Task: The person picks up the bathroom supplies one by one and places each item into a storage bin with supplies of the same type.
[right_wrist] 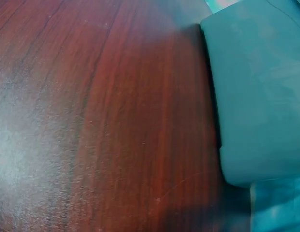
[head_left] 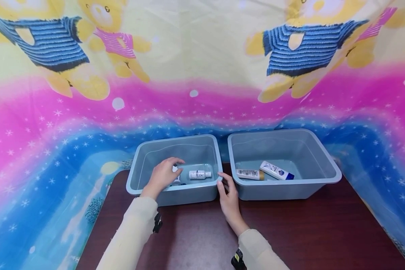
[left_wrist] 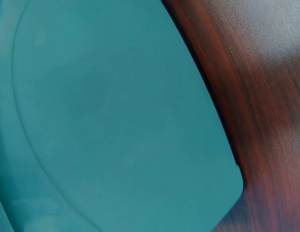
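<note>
My left hand [head_left: 162,174] reaches over the front rim of the left grey-blue bin [head_left: 175,142], its thumb and index finger curved and apart. Just below these fingertips is a white bottle [head_left: 176,180], partly hidden by the hand. A second small white bottle with dark print [head_left: 197,174] lies on its side in the same bin. At that bin's front right corner, my right hand [head_left: 230,198] touches the rim with thumb and fingers extended. The left wrist view shows a smooth bin wall [left_wrist: 121,106], with no fingers visible.
The right bin [head_left: 287,190] holds a white bottle with a blue cap [head_left: 273,169] and a pale tube with a gold cap [head_left: 248,174]. Both bins stand on a dark wooden table [head_left: 290,228]. Behind hangs a bear-printed cloth [head_left: 195,56]. The right wrist view shows tabletop [right_wrist: 116,116] beside a bin wall.
</note>
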Motion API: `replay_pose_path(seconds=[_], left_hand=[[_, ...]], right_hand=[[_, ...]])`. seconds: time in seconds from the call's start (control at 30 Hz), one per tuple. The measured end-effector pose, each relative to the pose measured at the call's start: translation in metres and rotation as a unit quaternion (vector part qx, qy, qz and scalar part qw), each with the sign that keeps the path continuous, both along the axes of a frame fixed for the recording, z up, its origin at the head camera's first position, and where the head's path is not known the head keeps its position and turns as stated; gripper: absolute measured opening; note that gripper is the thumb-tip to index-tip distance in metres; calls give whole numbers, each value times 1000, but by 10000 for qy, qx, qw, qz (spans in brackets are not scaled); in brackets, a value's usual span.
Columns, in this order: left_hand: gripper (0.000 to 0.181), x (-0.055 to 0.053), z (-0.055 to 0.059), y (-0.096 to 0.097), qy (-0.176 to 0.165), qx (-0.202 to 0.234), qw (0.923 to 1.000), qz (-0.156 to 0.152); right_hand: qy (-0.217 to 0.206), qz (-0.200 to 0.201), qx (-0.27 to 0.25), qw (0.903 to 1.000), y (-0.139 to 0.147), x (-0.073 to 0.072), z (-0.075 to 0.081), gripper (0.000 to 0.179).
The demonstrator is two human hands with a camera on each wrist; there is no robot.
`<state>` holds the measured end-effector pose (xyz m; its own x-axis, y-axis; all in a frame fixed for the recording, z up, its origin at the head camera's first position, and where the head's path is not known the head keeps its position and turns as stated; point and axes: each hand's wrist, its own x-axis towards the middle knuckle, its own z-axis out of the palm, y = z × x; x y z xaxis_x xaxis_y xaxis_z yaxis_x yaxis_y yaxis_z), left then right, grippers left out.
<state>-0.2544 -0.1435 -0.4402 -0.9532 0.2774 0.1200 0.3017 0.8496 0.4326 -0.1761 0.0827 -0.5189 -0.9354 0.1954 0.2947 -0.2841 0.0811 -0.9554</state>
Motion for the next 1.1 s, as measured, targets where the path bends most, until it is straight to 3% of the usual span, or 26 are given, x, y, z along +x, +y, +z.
replay_pose_path(seconds=[0.27,0.67,0.93,1.1], left_hand=[[24,17,4,-2,385,312,9984,271],[23,42,7,-1,929,602,9931,384],[22,62,14,8,1380,785,9868,331],[22,74,18,13,1705,955,9806,126]], right_hand=[[-156,60,234,9996,-2,15,32,34],[-752,503,339,9953,8,23,50,42],[-829,724,383,9932,12,32,63,51],[-816,690,293,9938,14,40,70,49]])
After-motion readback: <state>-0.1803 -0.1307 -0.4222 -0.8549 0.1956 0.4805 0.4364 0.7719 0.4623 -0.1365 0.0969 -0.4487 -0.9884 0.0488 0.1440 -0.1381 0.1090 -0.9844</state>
